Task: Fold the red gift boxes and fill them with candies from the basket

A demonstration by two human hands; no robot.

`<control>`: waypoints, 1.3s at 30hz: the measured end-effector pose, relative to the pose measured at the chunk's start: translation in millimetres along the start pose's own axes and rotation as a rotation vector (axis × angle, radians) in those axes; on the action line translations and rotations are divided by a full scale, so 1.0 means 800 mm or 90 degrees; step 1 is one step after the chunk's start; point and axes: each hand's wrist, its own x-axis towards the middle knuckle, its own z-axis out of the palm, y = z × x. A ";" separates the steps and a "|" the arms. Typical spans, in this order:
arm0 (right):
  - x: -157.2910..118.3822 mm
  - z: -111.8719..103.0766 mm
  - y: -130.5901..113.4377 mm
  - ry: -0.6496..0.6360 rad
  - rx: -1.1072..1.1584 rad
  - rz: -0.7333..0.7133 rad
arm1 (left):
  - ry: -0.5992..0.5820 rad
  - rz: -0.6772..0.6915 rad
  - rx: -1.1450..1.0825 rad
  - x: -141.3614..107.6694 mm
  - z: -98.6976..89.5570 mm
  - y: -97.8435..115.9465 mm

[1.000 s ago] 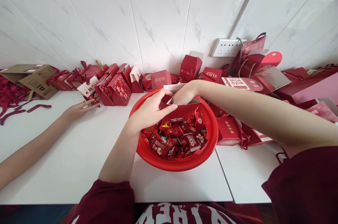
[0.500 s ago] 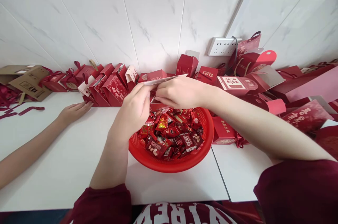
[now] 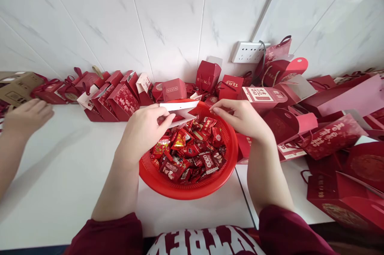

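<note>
My left hand (image 3: 144, 131) is closed on a small gift box (image 3: 180, 106), whose white inner flaps stand apart above the basket. Beneath it sits a round red plastic basket (image 3: 192, 194) full of wrapped candies (image 3: 192, 151) in red and gold. At the basket's right rim hovers my right hand (image 3: 240, 117), its fingers slightly bent and apart, with nothing visible in them. The lower part of the gift box is hidden behind my left fingers.
Several red gift boxes (image 3: 123, 101) stand in a row along the wall at left. More boxes and bags (image 3: 336, 135) crowd the right side. A power strip (image 3: 247, 52) is on the wall. Another person's hand (image 3: 28, 117) reaches near a cardboard box (image 3: 18, 89).
My right hand has come away from the gift box and moved right. The box's flaps now show apart. The other person's hand has moved left, away from the row of boxes.
</note>
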 end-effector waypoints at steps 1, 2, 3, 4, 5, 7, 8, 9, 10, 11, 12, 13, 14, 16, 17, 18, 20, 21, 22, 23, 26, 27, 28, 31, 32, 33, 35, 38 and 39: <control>-0.001 0.004 0.005 -0.038 -0.006 0.018 | -0.008 -0.004 0.022 0.000 -0.001 0.002; -0.001 0.008 0.010 -0.086 -0.018 0.035 | -0.018 -0.008 0.041 -0.001 -0.001 0.003; -0.001 0.012 0.013 -0.144 -0.049 0.058 | -0.029 -0.010 0.054 -0.001 -0.002 0.004; 0.000 0.017 0.015 -0.205 -0.096 0.088 | -0.039 -0.011 0.061 -0.001 -0.003 0.005; 0.001 0.023 0.017 -0.260 -0.153 0.125 | -0.045 -0.010 0.062 0.000 -0.003 0.006; 0.003 0.034 0.020 -0.328 -0.268 0.203 | -0.050 -0.007 0.060 0.001 -0.003 0.005; 0.004 0.041 0.022 -0.338 -0.311 0.234 | -0.048 -0.004 0.059 0.002 -0.002 0.004; 0.005 0.047 0.023 -0.336 -0.339 0.257 | -0.047 0.000 0.057 0.002 -0.001 0.004; 0.006 0.053 0.023 -0.330 -0.356 0.273 | -0.046 0.004 0.056 0.003 0.000 0.002; 0.007 0.059 0.023 -0.328 -0.373 0.286 | -0.047 0.008 0.056 0.004 0.001 0.001; 0.008 0.064 0.022 -0.328 -0.388 0.297 | -0.051 0.009 0.058 0.004 0.002 0.000; 0.009 0.068 0.020 -0.329 -0.401 0.305 | -0.060 0.009 0.061 0.004 0.003 -0.001; 0.009 0.072 0.018 -0.330 -0.412 0.312 | -0.071 0.006 0.064 0.003 0.003 -0.002; 0.010 0.077 0.014 -0.329 -0.429 0.326 | -0.096 -0.003 0.065 0.002 0.002 -0.004; 0.010 0.079 0.012 -0.328 -0.434 0.331 | -0.106 -0.005 0.061 0.002 0.001 -0.005; 0.010 0.080 0.012 -0.329 -0.438 0.335 | -0.110 -0.005 0.055 0.001 0.000 -0.006; 0.009 0.080 0.013 -0.336 -0.440 0.336 | -0.112 -0.003 0.039 0.001 -0.002 -0.007; 0.009 0.080 0.015 -0.343 -0.437 0.332 | -0.110 -0.003 0.032 0.002 -0.002 -0.007; 0.008 0.078 0.017 -0.352 -0.432 0.323 | -0.106 -0.004 0.026 0.002 -0.003 -0.008; 0.008 0.077 0.020 -0.363 -0.424 0.310 | -0.101 -0.007 0.019 0.003 -0.003 -0.008; 0.007 0.067 0.029 -0.394 -0.385 0.261 | -0.078 -0.020 -0.011 0.007 -0.004 -0.009; 0.006 0.063 0.031 -0.400 -0.370 0.247 | -0.068 -0.024 -0.024 0.008 -0.004 -0.010; 0.006 0.059 0.033 -0.404 -0.356 0.236 | -0.056 -0.028 -0.035 0.009 -0.005 -0.010; 0.006 0.043 0.036 -0.389 -0.313 0.214 | -0.024 -0.039 -0.062 0.010 -0.008 -0.007; 0.005 0.038 0.037 -0.370 -0.283 0.204 | -0.017 -0.042 -0.069 0.010 -0.010 -0.005; 0.005 0.033 0.037 -0.344 -0.243 0.193 | -0.008 -0.044 -0.075 0.008 -0.012 -0.004; 0.003 0.022 0.039 -0.286 -0.140 0.160 | 0.011 -0.046 -0.089 0.004 -0.018 0.001; -0.002 0.008 0.043 -0.224 0.016 0.095 | 0.044 -0.031 -0.122 -0.008 -0.028 0.008; -0.005 0.003 0.044 -0.209 0.074 0.074 | 0.046 -0.019 -0.137 -0.011 -0.031 0.011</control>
